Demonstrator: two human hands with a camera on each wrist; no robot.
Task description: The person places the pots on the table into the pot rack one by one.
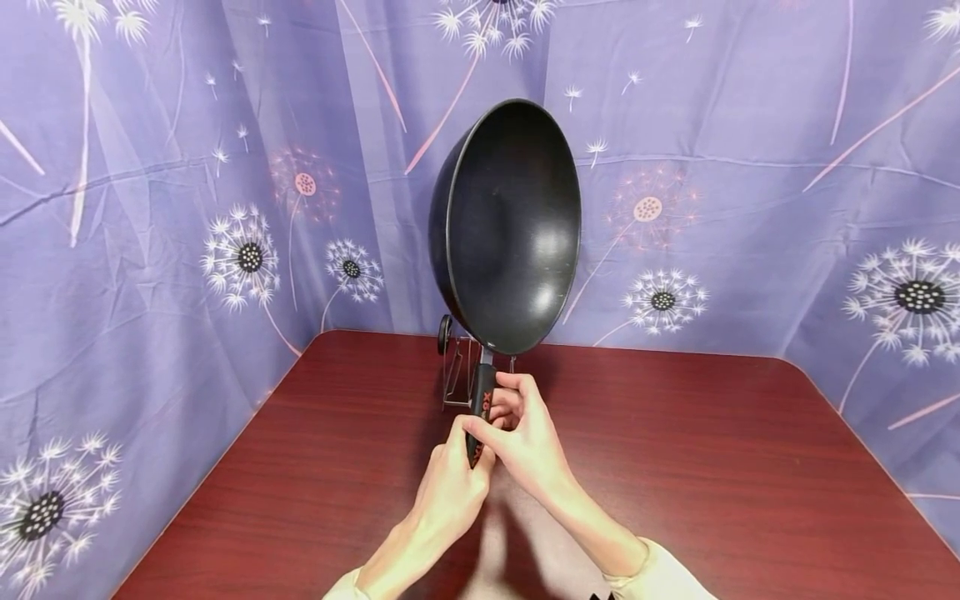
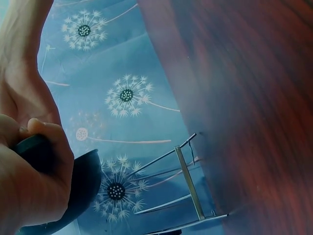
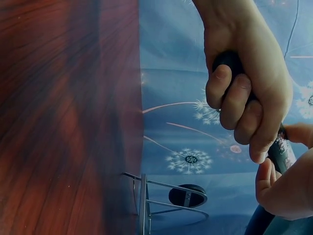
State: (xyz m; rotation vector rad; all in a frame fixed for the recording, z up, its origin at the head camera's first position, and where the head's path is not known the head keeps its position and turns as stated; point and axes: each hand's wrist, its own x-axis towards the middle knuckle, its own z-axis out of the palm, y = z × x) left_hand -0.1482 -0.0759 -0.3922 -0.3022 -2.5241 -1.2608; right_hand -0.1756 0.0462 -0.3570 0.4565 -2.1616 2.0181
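A deep black wok [image 1: 517,225] is held up over the table, its hollow inside facing me and its handle pointing down. My left hand [image 1: 452,487] grips the lower end of the black handle [image 1: 482,392], fingers curled round it. Higher on that handle, my right hand [image 1: 528,437] holds it between thumb and fingers. Red lettering shows along the grip. Behind the handle stands a thin metal wire rack [image 1: 456,392], partly hidden by the wok and hands. A round black piece [image 3: 188,196] is attached to its frame.
The dark red wood-grain table [image 1: 712,467] has rounded back corners. Purple-blue curtains [image 1: 750,208] printed with dandelions hang behind it and along both sides.
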